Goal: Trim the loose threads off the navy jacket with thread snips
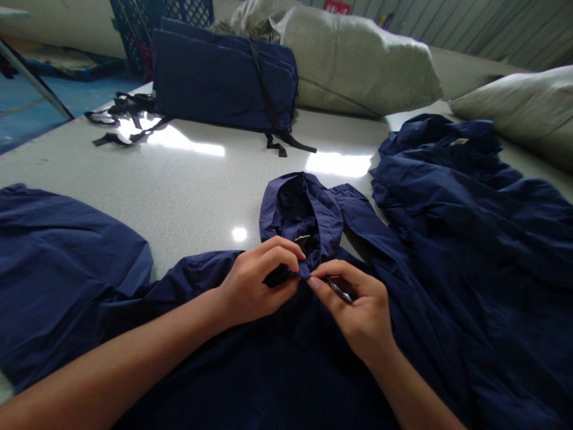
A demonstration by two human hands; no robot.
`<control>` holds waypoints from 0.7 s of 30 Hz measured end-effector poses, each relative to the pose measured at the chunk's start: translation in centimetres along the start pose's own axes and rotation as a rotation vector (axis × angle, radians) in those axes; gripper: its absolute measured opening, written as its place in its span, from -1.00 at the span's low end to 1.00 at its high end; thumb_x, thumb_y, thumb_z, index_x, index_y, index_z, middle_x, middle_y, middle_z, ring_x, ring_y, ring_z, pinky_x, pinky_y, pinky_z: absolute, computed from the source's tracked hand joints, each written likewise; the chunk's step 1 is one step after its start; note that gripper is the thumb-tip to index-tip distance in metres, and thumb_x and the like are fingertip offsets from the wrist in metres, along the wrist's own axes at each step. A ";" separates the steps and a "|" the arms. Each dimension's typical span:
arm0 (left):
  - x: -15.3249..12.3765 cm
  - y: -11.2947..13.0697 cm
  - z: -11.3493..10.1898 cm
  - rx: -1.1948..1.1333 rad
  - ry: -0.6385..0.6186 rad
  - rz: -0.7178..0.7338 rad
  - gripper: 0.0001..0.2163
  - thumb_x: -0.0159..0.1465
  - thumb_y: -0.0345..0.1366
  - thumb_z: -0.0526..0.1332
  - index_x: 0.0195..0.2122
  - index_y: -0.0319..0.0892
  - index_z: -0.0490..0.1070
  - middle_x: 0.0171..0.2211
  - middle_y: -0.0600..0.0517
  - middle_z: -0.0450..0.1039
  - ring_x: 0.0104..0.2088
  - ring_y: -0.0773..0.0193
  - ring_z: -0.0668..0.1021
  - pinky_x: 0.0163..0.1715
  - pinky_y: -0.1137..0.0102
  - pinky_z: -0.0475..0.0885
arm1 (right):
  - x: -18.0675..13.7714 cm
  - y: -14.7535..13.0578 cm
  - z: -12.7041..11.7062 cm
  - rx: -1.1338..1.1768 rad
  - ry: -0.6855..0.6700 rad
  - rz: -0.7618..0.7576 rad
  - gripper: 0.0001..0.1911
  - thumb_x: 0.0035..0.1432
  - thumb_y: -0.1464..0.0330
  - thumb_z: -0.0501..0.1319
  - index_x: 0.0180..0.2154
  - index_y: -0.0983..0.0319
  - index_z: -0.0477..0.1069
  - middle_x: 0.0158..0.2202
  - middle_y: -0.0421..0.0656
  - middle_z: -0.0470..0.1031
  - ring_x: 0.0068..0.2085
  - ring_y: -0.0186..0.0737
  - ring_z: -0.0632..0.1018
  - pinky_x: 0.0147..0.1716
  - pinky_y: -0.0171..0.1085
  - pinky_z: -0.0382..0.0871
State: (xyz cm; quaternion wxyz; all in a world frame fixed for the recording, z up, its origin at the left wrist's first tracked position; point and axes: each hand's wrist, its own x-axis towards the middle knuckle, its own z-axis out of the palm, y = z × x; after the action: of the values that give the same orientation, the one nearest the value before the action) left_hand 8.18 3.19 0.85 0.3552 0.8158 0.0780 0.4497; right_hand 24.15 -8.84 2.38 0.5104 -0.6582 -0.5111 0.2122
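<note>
A navy hooded jacket [268, 358] lies spread on the pale table [179, 179] in front of me, its hood [304, 209] pointing away. My left hand [257, 283] pinches the fabric at the collar just below the hood. My right hand [358, 307] meets it there, fingers closed on the collar edge, with a small thin metal tool [339, 291] held against its palm. Both hands touch at the neck opening.
A heap of navy garments [470, 209] lies to the right, more navy cloth [58, 263] to the left. A folded navy stack tied with black strap [224, 77] sits at the back, loose black straps [120, 116] beside it. Large pale sacks [358, 60] line the rear.
</note>
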 end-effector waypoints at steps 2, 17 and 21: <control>0.2 0.2 -0.3 -0.171 -0.049 -0.136 -0.87 0.24 -0.49 0.35 -0.22 -0.21 0.47 -0.05 -0.18 0.61 -0.11 0.17 0.68 -0.12 0.35 0.60 | 0.1 0.1 0.1 0.049 0.043 0.049 -0.87 0.22 0.29 0.37 -0.36 0.20 0.57 -0.54 -0.28 0.43 -0.57 -0.41 0.33 -0.60 -0.39 0.17; 0.1 -0.6 0.3 -0.669 -0.094 -0.656 -0.70 0.12 -0.40 0.54 -0.14 -0.25 0.57 -0.18 -0.03 0.64 -0.20 0.30 0.65 -0.10 0.43 0.56 | 0.2 -0.8 0.0 0.189 -0.068 0.335 -0.72 0.14 0.13 0.41 -0.29 0.23 0.62 -0.54 -0.27 0.34 -0.57 -0.42 0.22 -0.58 -0.36 0.06; 0.3 -0.5 0.2 -0.618 -0.104 -0.622 -0.68 0.14 -0.42 0.52 -0.09 -0.25 0.57 -0.16 -0.02 0.60 -0.18 0.32 0.60 -0.08 0.43 0.53 | 0.2 -1.2 0.1 0.159 -0.057 0.389 -0.68 -0.04 0.16 0.53 -0.32 0.22 0.62 -0.53 -0.26 0.42 -0.55 -0.41 0.28 -0.57 -0.36 0.10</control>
State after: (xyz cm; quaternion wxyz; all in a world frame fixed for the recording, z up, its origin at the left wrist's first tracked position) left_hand 8.66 3.59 0.67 0.7045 0.6303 0.1637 0.2821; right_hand 23.59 -8.69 3.47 0.4953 -0.6958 -0.3705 0.3649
